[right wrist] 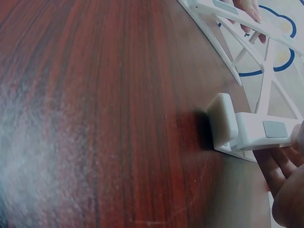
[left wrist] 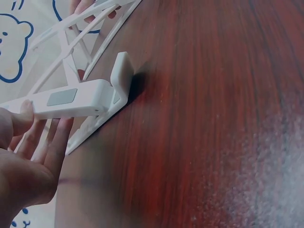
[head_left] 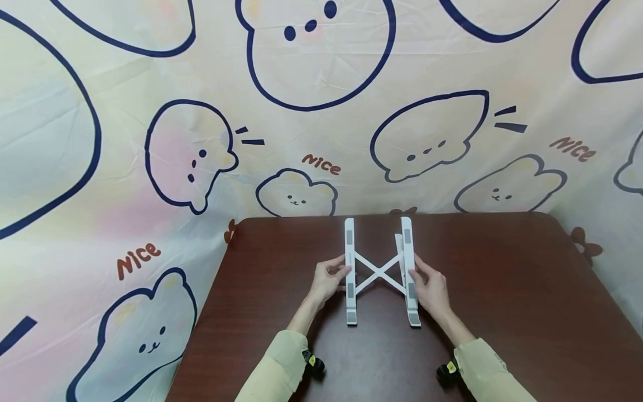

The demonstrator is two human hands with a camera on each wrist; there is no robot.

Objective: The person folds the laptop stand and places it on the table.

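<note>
A white folding laptop stand (head_left: 379, 272) stands opened out on the brown table, its two long arms joined by an X-shaped brace. Grey pads lie along the arms, and each near end has an upturned lip. My left hand (head_left: 325, 281) grips the left arm from outside, thumb on top and fingers underneath. On the opposite side, my right hand (head_left: 433, 289) pinches the right arm in much the same way. In the left wrist view, the lower leg of the stand (left wrist: 71, 97) reaches down to the tabletop beneath the raised arm.
The dark wood table (head_left: 502, 290) extends around the stand on all sides. Behind it hangs a pale cloth (head_left: 201, 67) printed with cartoon bears. Small black wrist cameras (head_left: 315, 365) are strapped at the cuffs of the light green sleeves.
</note>
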